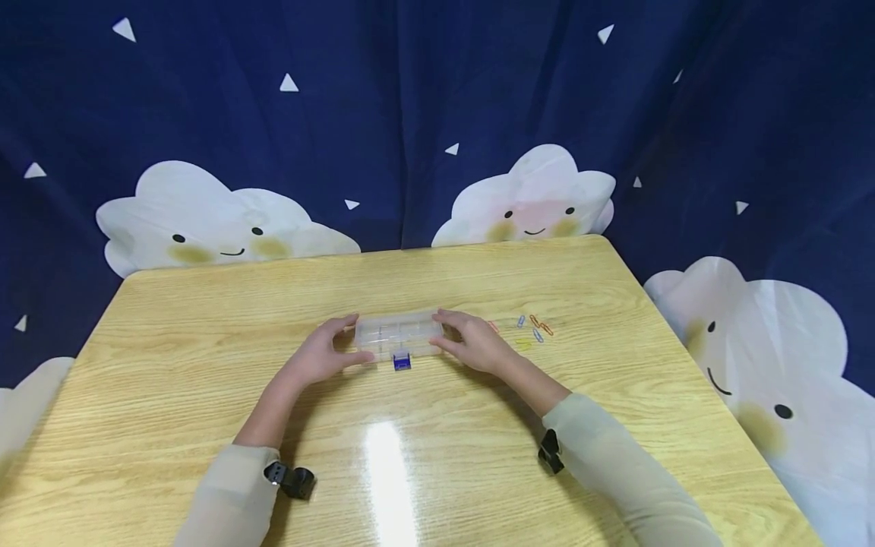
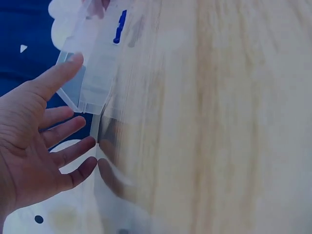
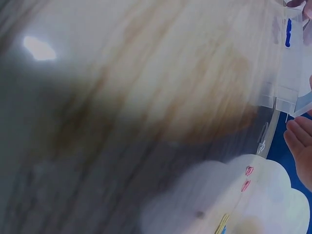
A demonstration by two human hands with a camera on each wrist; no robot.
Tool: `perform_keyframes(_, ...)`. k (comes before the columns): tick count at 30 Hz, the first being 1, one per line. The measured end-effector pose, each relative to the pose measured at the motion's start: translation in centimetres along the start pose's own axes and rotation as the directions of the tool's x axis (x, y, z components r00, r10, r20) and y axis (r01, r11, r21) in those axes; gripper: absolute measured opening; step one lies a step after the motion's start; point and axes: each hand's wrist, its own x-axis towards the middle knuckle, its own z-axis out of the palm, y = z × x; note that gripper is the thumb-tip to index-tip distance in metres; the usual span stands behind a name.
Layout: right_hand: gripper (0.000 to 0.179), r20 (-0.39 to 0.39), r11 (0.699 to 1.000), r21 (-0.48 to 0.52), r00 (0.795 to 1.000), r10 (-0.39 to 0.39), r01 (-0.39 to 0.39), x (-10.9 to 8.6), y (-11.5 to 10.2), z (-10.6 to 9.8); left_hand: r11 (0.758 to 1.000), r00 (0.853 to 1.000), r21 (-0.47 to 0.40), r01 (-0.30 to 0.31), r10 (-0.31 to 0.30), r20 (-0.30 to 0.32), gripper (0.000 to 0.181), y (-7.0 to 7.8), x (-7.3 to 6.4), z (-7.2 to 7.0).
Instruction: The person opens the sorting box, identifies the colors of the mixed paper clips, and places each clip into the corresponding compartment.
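Note:
A clear plastic compartment box (image 1: 399, 332) lies on the table, with a blue latch (image 1: 402, 362) at its front edge. My left hand (image 1: 323, 351) holds its left end, thumb at the front and fingertips at the back corner. In the left wrist view, the left thumb (image 2: 63, 73) presses the box (image 2: 100, 73) while the other fingers spread beside its end. The right hand (image 1: 476, 342) grips the opposite end, fingers at the back corner and thumb toward the front. In the right wrist view, that hand (image 3: 304, 151) is partly cut off by the frame edge.
Several coloured paper clips, among them a blue one (image 1: 522, 320), an orange one (image 1: 547, 329) and a yellow one (image 1: 522, 344), lie right of the box. The wooden table (image 1: 205, 380) ends at a dark blue curtain (image 1: 410, 114) with cloud prints.

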Motion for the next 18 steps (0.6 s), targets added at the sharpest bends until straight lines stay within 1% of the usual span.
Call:
perform_keyframes(3,0.052,0.001,1.0,0.012,1.0,0.015,-0.015,0.0,-0.08,-0.07,0.999,0.998,-0.004,-0.034,0.034,-0.043,0.069,-0.16,-0.06,-0.15)
perform_keyframes(7,0.053,-0.007,0.999,0.016,0.999,0.032,-0.032,0.04,-0.16,-0.12,0.997,0.991,0.002,-0.075,0.074,-0.107,0.052,-0.23,0.02,-0.09)
perform_keyframes(10,0.053,-0.024,0.999,0.016,0.999,0.038,-0.038,0.11,-0.17,-0.12,0.998,0.989,-0.007,-0.066,0.064,-0.136,0.045,-0.19,0.12,0.0)
perform_keyframes(12,0.053,-0.035,0.999,0.03,0.999,0.038,-0.037,0.17,-0.12,-0.09,0.998,0.988,-0.014,-0.062,0.06,-0.145,0.042,-0.19,0.18,0.04)
perform_keyframes(18,0.05,-0.059,0.993,0.118,0.998,0.034,-0.026,0.31,-0.07,-0.09,0.999,0.987,-0.014,-0.05,0.047,-0.157,0.04,-0.09,0.27,0.03)
